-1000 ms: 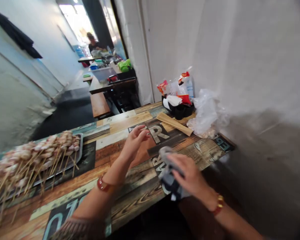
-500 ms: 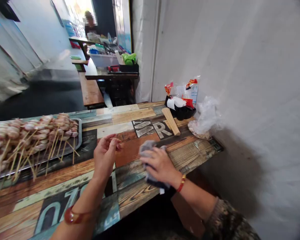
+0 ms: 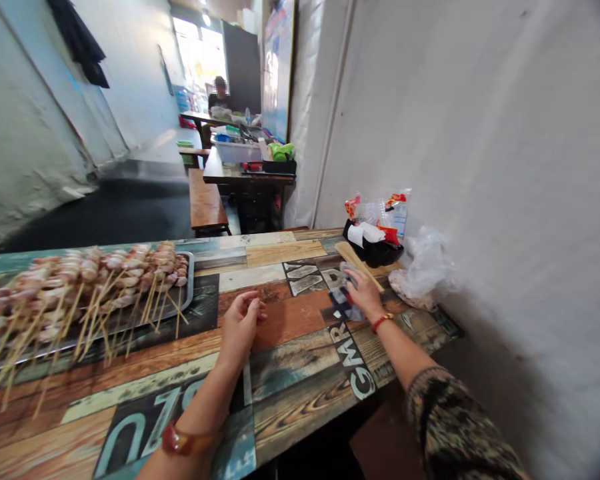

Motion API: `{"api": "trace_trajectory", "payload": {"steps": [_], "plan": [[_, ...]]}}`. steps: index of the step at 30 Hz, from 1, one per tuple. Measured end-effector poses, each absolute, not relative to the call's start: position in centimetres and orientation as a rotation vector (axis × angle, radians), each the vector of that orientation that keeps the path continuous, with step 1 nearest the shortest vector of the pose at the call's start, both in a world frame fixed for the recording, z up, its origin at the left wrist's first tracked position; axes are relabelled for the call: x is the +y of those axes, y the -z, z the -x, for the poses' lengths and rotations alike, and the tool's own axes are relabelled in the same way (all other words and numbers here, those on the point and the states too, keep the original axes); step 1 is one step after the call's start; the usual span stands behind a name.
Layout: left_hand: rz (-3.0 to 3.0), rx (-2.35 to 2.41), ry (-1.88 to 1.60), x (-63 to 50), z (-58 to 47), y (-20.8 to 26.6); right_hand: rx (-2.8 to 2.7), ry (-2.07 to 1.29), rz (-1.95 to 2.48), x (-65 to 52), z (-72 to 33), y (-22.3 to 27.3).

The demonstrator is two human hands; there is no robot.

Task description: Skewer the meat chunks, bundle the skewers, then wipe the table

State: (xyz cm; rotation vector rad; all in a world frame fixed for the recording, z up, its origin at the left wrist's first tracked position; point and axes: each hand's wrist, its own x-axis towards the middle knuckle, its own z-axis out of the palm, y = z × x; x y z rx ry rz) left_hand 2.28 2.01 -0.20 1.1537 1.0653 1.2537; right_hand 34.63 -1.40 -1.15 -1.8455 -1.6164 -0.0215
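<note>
My right hand (image 3: pixel 364 293) presses a grey and dark cloth (image 3: pixel 347 305) onto the patterned wood-look table (image 3: pixel 300 320), fingers closed over it. The cloth lies beside a bundle of thin wooden sticks (image 3: pixel 359 263) and partly under my palm. My left hand (image 3: pixel 243 323) hovers at or just over the table's middle, fingers loosely bent, with nothing visible in them; whether it touches the surface I cannot tell. To its left, a metal tray (image 3: pixel 191 283) carries a pile of skewered raw meat (image 3: pixel 90 270), stick ends pointing toward me.
At the table's back right sit a black container (image 3: pixel 375 252) with torn packaging and a clear plastic bag (image 3: pixel 427 260). A white wall (image 3: pixel 480 167) borders the right side. Farther off are a bench (image 3: pixel 207 200), a cluttered second table (image 3: pixel 230 175) and a seated person (image 3: pixel 219 97).
My right hand has slid the cloth forward and right, up to the wooden sticks. The camera view has shifted, so more of the room shows. My left hand stays near the table's middle.
</note>
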Motion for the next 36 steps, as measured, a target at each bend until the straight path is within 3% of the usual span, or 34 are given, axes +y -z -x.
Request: {"api": "trace_trajectory", "payload": {"steps": [4, 7, 14, 17, 22, 26, 30, 36], "plan": [[-1.135, 1.056, -1.258, 2.0, -2.2, 0.4, -1.792, 0.146, 2.032, -4.5, -36.8, 2.3], [-1.115, 1.036, -1.269, 1.7, -2.4, 0.2, -1.881, 0.192, 2.044, -7.2, -32.3, 2.3], [-1.140, 1.094, -1.419, 1.7, -1.2, -0.2, -2.359, -0.359, 1.166, -9.7, -16.8, -0.8], [-1.078, 1.125, -1.456, 1.9, -0.7, -0.2, -2.135, -0.338, 1.268, -5.9, -19.6, -1.3], [-1.018, 1.121, -1.423, 1.7, -1.2, 0.1, -1.927, -0.058, 1.900, 4.8, -27.7, 2.2], [-1.022, 1.117, -1.347, 1.2, -1.8, 0.9, -1.831, 0.064, 2.212, 13.0, -27.4, 4.1], [-1.226, 1.183, -1.366, 0.7, -2.1, 2.0, -1.852, 0.025, 2.163, 19.8, -23.5, 3.8], [-1.658, 1.286, -1.397, -0.3, -1.7, 1.8, -2.249, -0.063, 1.606, 22.3, -15.3, 3.9]]}}
